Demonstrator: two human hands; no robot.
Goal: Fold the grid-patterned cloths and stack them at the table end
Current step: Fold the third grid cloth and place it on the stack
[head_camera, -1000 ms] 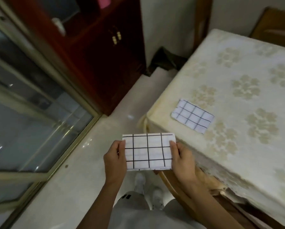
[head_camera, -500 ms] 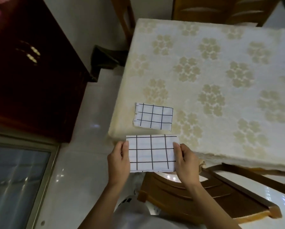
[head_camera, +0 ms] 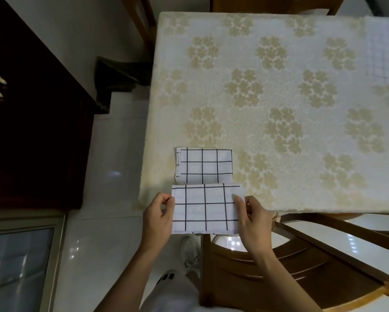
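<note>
Two cloths: lying cloth (head_camera: 203, 165) on table (head_camera: 234, 136); held cloth (head_camera: 204, 209) pinched by fingers of left hand (head_camera: 157, 219) and right hand (head_camera: 254, 224).

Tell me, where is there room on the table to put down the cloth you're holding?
Most of the flowered tablecloth is bare: everything beyond and right of the folded grid cloth, up to a faint grid patch at the far right. Only the near left corner is crowded, where the left hand and right hand hold the second cloth.
</note>
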